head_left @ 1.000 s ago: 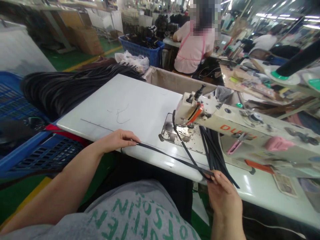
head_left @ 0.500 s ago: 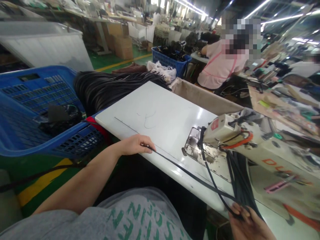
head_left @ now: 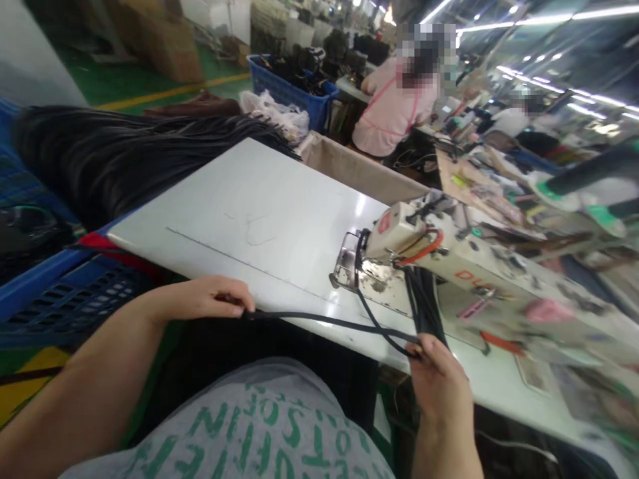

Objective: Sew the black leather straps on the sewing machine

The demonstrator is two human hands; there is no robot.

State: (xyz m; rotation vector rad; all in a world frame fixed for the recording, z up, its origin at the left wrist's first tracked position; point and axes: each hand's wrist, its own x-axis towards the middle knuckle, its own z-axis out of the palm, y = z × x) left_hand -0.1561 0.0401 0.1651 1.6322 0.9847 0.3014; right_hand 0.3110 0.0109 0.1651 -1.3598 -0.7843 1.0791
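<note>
Black strip (head_left: pixel 324 319) stretched between both hands (head_left: pixel 227 297), above table edge (head_left: pixel 299 324).

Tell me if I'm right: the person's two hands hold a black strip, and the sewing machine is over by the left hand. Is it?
Not quite: the sewing machine is over by the right hand, not the left hand. The head view shows it. Both do hold a black strip.
</note>
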